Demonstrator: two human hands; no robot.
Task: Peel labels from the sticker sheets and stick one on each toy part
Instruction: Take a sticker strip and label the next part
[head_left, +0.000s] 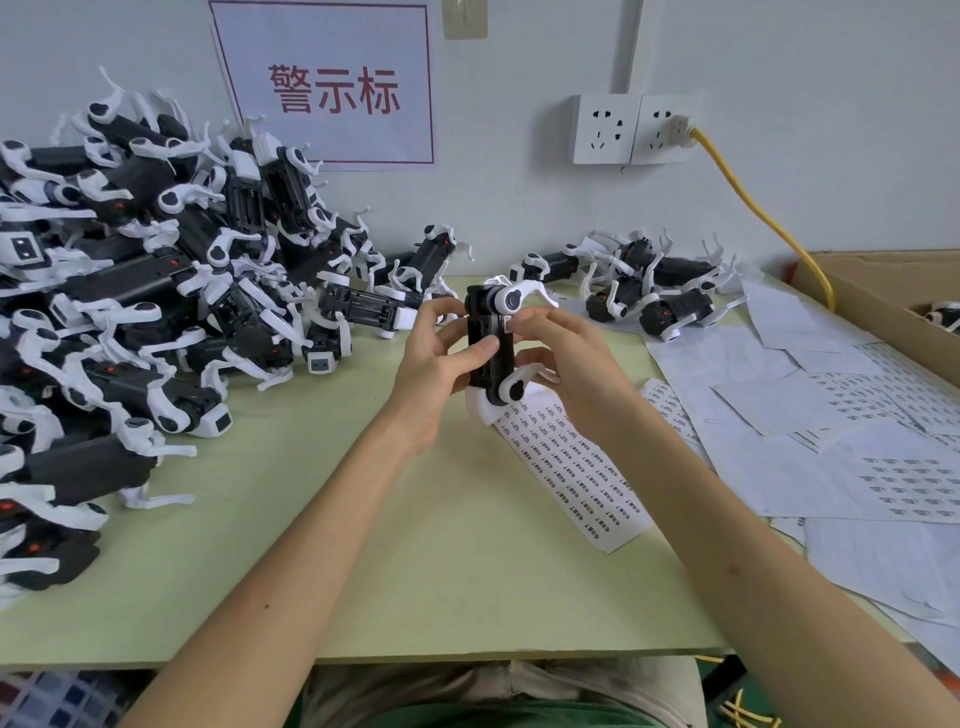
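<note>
Item 1, toy part (487, 332): an oblong black plastic body, matt, ribbed on the face towards the camera, with two glossy white curved legs on round pivots, one at its top right and one at its bottom right. It is held upright above the middle of the bench (363, 545), off the surface.

Item 2, left hand (434, 364): fingers curled round the left side of the toy part, thumb laid flat across its front face.

Item 3, right hand (563, 358): fingers curled round the right side of the toy part; thumb and forefinger tips meet on a small white label (508, 325) at the body's upper right edge. Whether the label is fully stuck down cannot be told.

Item 4, sticker sheet (571, 467): a long white paper strip printed with rows of small dark labels, lying flat on the bench just below the hands, its upper end curled up beneath the toy part.

Item 5, pile of toy parts (130, 270): many like black-and-white pieces, heaped and tangled on the left of the bench against the wall.

Item 6, smaller group (649, 291): a few more pieces at the back right.

Item 7, loose sheets (831, 415): thin white paper, overlapping on the right, some bearing printed label rows.

Item 8, bench: pale green, smooth, matt.

Item 9, cardboard box (883, 296): brown, at the far right edge.

Item 10, wall fittings: a paper sign (332, 88) with red characters, two white sockets (634, 130), a yellow cable (753, 208).
</note>
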